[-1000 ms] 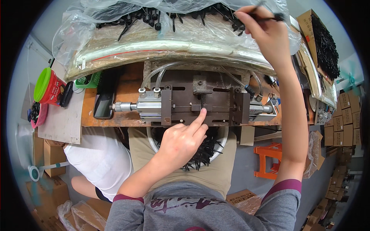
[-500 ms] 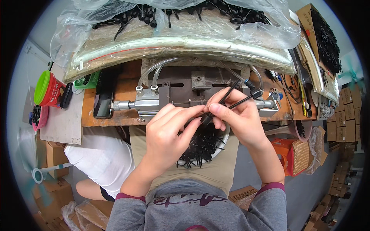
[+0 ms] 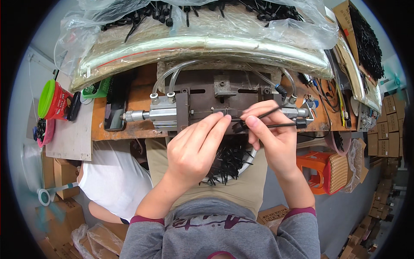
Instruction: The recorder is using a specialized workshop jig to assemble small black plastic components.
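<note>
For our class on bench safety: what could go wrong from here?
The right hand pinches slim black pieces, so one may slip and get lost in the black heap below. The left hand is close to the dark metal fixture, so it could be nipped if a part moves.

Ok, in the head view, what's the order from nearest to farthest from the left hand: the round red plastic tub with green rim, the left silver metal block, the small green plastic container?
From the left hand:
1. Silver metal block: just to its upper left.
2. Green plastic container: farther left, near the bench's back.
3. Red plastic tub: farthest left.
</note>
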Motion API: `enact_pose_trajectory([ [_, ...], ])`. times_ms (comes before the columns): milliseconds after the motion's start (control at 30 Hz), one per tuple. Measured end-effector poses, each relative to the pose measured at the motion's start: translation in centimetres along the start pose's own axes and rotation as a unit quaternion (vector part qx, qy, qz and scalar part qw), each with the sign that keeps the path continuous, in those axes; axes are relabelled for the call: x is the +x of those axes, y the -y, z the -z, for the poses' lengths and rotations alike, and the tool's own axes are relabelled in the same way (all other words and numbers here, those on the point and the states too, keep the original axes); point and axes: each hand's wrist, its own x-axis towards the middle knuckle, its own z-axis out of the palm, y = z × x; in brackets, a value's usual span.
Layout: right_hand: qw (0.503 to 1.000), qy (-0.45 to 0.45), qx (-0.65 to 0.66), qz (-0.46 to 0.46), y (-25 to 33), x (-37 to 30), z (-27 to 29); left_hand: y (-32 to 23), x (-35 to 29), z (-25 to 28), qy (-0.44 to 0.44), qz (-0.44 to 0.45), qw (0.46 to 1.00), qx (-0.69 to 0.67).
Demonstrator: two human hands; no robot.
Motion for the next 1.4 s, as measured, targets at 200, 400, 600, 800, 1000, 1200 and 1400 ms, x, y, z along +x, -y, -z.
enact_pose_trajectory([
  [200, 0.995, -0.038, -0.044, 0.084, -0.5, -2.0, -0.4, 0.0, 0.4, -0.4, -0.020, 0.023, 0.999, -0.025],
  [400, 0.966, 0.007, -0.187, 0.179, -1.6, -3.0, -0.7, 0.6, 1.0, -0.9, -0.001, 0.049, 0.999, -0.013],
  [600, 1.000, -0.005, 0.025, -0.011, -1.3, -3.0, 1.4, 0.6, -0.6, -0.1, 0.085, 0.041, 0.992, -0.086],
  [800, 0.996, -0.015, 0.053, -0.065, -0.9, -2.6, 2.6, -0.5, -2.8, -0.9, 0.160, 0.040, 0.984, -0.062],
  [1000, 0.994, -0.012, 0.032, -0.100, -0.1, -2.0, 2.7, -0.6, -2.0, -1.1, 0.194, 0.004, 0.979, 0.055],
  [1200, 0.982, 0.010, 0.055, -0.180, 0.5, -1.2, 2.8, -0.4, -1.3, -0.8, 0.214, 0.003, 0.975, 0.064],
  [1400, 0.973, 0.049, 0.090, -0.205, 0.1, -0.4, 2.2, -0.6, -0.8, -0.3, 0.134, 0.040, 0.983, -0.120],
])
